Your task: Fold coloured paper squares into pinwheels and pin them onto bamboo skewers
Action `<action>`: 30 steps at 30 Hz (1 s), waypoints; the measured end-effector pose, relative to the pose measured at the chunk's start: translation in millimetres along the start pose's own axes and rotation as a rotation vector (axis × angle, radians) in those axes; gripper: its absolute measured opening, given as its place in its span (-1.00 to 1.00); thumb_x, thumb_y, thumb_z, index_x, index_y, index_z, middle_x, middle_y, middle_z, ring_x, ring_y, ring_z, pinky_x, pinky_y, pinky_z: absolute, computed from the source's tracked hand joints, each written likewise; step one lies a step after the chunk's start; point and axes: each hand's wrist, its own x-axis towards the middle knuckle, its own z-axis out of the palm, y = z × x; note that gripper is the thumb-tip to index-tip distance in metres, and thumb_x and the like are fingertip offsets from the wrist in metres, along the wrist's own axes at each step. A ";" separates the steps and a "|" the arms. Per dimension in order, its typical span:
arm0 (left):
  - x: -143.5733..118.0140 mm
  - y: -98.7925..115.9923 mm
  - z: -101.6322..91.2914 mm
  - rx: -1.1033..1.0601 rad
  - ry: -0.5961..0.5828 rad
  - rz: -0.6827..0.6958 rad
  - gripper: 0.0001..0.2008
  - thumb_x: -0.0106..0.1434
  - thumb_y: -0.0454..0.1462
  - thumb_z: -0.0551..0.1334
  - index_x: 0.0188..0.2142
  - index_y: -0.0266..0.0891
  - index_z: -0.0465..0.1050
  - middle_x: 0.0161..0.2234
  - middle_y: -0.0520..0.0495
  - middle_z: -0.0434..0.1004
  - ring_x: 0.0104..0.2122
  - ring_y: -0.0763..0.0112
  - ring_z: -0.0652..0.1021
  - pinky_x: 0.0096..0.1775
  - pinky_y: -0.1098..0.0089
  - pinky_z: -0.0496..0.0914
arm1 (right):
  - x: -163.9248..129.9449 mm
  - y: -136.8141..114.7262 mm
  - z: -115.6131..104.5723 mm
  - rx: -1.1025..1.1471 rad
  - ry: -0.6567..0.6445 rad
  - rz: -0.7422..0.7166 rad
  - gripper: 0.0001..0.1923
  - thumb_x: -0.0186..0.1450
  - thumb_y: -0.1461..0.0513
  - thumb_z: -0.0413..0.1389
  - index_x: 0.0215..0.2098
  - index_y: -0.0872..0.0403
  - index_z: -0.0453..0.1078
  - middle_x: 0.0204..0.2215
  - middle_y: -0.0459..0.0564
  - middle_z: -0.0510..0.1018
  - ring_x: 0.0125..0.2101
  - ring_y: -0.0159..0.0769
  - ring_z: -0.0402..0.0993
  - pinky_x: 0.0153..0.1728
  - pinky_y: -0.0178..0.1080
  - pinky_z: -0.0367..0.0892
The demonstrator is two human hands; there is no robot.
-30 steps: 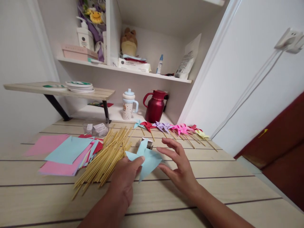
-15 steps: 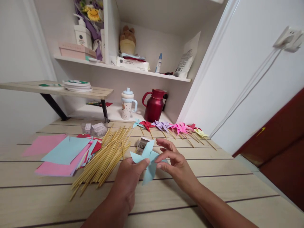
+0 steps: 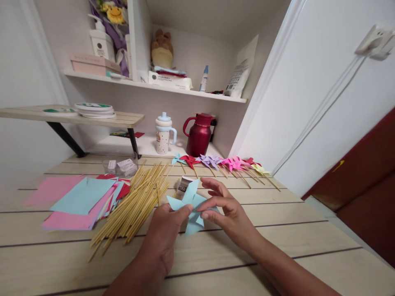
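Note:
A light blue paper pinwheel (image 3: pixel 191 191) is held above the table between both hands, its blades fanned out. My left hand (image 3: pixel 166 224) pinches it, with the thumb pressed near its middle. The thumb and fingers of my right hand (image 3: pixel 226 209) close on its right-hand blade. Just behind the pinwheel stands a small open box (image 3: pixel 184 186) of tiny metallic pieces, partly covered by the paper. A spread pile of thin wooden sticks (image 3: pixel 132 205) lies left of my left hand.
Coloured paper sheets (image 3: pixel 82 196) and a clear plastic box (image 3: pixel 121 165) with small packs lie at left. Finished pinwheels on sticks (image 3: pixel 233 164) line the back, near a red thermos jug (image 3: pixel 199 137) and a spotted cup (image 3: pixel 163 139). A raised wooden shelf (image 3: pixel 129 119) overhangs the back left.
The lower blade of the pinwheel now shows a folded edge on its right side. Both hands keep their hold with little movement. The whole view has shifted slightly.

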 end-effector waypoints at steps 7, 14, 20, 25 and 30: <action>-1.3 -0.6 3.4 -0.139 -0.104 -0.037 -0.72 -0.03 -0.19 0.43 -0.37 -0.31 0.50 -0.44 -0.06 0.55 -0.40 0.37 0.50 -0.27 0.34 0.36 | -1.4 -3.1 0.0 -0.064 0.015 -0.004 -0.92 0.28 0.21 0.21 -0.39 0.01 0.45 0.02 0.02 0.28 0.16 -0.17 0.21 0.20 -0.11 0.15; -0.3 9.5 -2.6 -0.162 -0.001 -0.071 -0.69 -0.05 -0.25 0.45 -0.33 -0.34 0.49 -0.38 -0.10 0.58 -0.39 0.41 0.51 -0.24 0.37 0.38 | -1.9 2.7 -4.8 -0.101 0.000 -0.057 -0.81 0.37 0.22 0.08 -0.16 -0.12 0.53 0.20 -0.04 0.16 0.23 -0.16 0.11 0.21 -0.09 0.17; -2.4 17.5 -4.0 -0.179 0.007 -0.104 -0.64 -0.04 -0.30 0.44 -0.21 -0.33 0.51 -0.28 -0.14 0.61 -0.36 0.40 0.53 -0.26 0.38 0.39 | -0.4 3.1 -13.0 -0.096 0.009 -0.061 -0.79 0.38 0.22 0.07 -0.19 -0.15 0.56 0.18 -0.05 0.20 0.24 -0.15 0.10 0.21 -0.06 0.18; -1.7 12.2 -2.9 -0.131 -0.063 -0.096 -0.68 0.00 -0.24 0.43 -0.25 -0.36 0.53 -0.28 -0.16 0.62 -0.36 0.40 0.52 -0.28 0.39 0.37 | -1.1 -0.9 -14.1 -0.092 -0.023 -0.089 -0.88 0.27 0.20 0.23 -0.24 -0.15 0.58 0.21 -0.08 0.21 0.25 -0.11 0.11 0.23 -0.05 0.14; 1.6 6.1 -2.0 -0.079 -0.101 -0.044 -0.69 0.00 -0.18 0.42 -0.28 -0.33 0.55 -0.32 -0.13 0.62 -0.34 0.36 0.52 -0.26 0.38 0.36 | -0.7 -2.4 -11.7 -0.066 -0.039 -0.097 -0.90 0.25 0.20 0.24 -0.29 -0.15 0.60 0.22 -0.10 0.23 0.25 -0.12 0.13 0.23 -0.05 0.14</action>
